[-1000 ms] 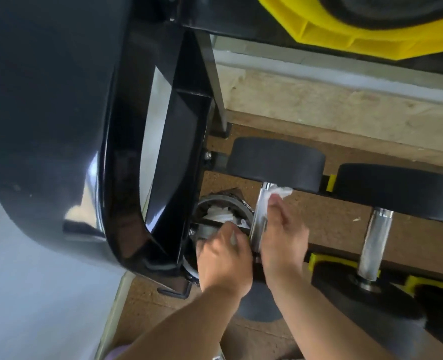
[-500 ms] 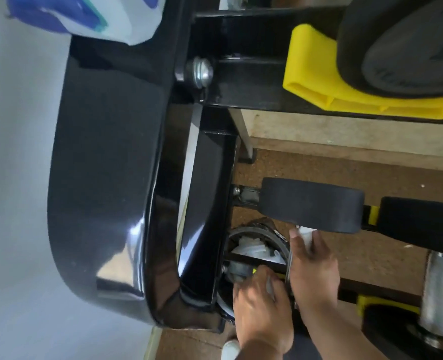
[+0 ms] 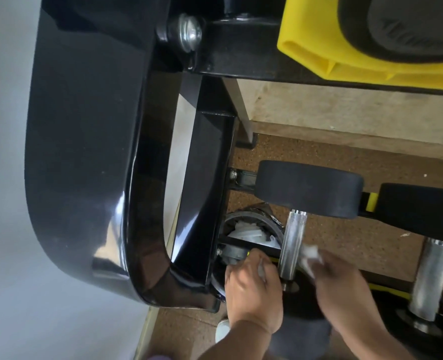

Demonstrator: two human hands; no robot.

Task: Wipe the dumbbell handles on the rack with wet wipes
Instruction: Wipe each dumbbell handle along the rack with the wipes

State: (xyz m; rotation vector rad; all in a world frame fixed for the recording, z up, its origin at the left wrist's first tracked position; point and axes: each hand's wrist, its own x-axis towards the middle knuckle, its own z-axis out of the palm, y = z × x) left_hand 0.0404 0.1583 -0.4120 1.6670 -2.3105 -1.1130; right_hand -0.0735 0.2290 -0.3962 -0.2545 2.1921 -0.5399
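The knurled steel dumbbell handle (image 3: 292,242) stands nearly upright on the lowest tier of the black rack (image 3: 90,157), its far rubber head (image 3: 310,188) at twelve o'clock from it and its near head mostly hidden under the two hands. The right hand (image 3: 337,279), blurred, sits at four o'clock from the handle with its fingers pinched round a crumpled white wet wipe (image 3: 310,252) that lies just beside the bar; whether the wipe touches the steel cannot be told. The left hand (image 3: 251,287) is at eight o'clock from the handle, fingers curled against the rack's lower crossbar (image 3: 243,246), something pale showing between them; what it holds cannot be told. Behind that crossbar, at ten o'clock from the handle, a round bin (image 3: 251,227) holds crumpled white wipes and is partly screened by the bar. A second dumbbell handle (image 3: 428,279) stands well apart at three o'clock. The rack's broad glossy side panel fills the left half, and a yellow cradle (image 3: 319,48) sits at the top right.
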